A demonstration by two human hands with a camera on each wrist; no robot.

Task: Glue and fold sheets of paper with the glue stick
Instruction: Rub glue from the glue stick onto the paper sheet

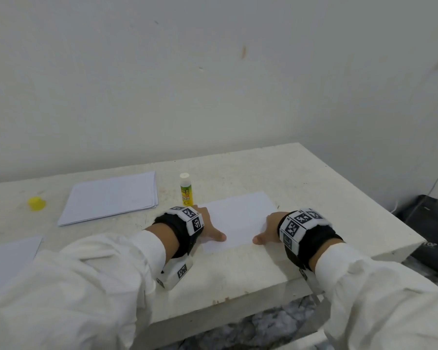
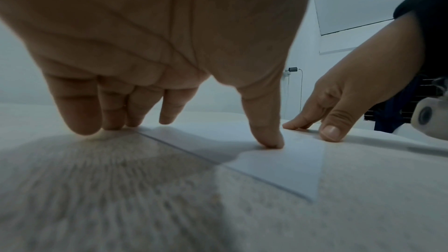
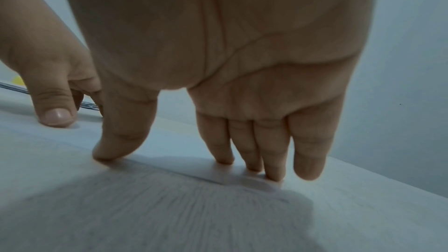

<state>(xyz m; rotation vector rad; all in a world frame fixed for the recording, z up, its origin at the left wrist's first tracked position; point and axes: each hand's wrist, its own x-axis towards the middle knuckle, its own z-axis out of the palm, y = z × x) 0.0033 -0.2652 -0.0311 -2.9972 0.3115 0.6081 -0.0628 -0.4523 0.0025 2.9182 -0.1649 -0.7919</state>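
At centre frame, the left hand [image 1: 208, 227] and right hand [image 1: 269, 228] press the folded sheet [image 1: 240, 218] flat with straight fingers; best to smooth outward evenly.

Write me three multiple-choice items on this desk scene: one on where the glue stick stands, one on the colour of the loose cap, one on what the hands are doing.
1. Where does the glue stick stand?
A. upright between the paper stack and the folded sheet
B. lying on the paper stack
C. in the right hand

2. What colour is the loose cap on the table?
A. red
B. yellow
C. black

3. What are the left hand and right hand doing?
A. both lifted off the table
B. one holds the glue stick
C. both press the folded sheet with straight fingers

Key: 1 A, it stands uncapped behind the left hand; 2 B, the cap left of the stack is yellow; 3 C, the wrist views show fingertips down on the sheet's two ends.
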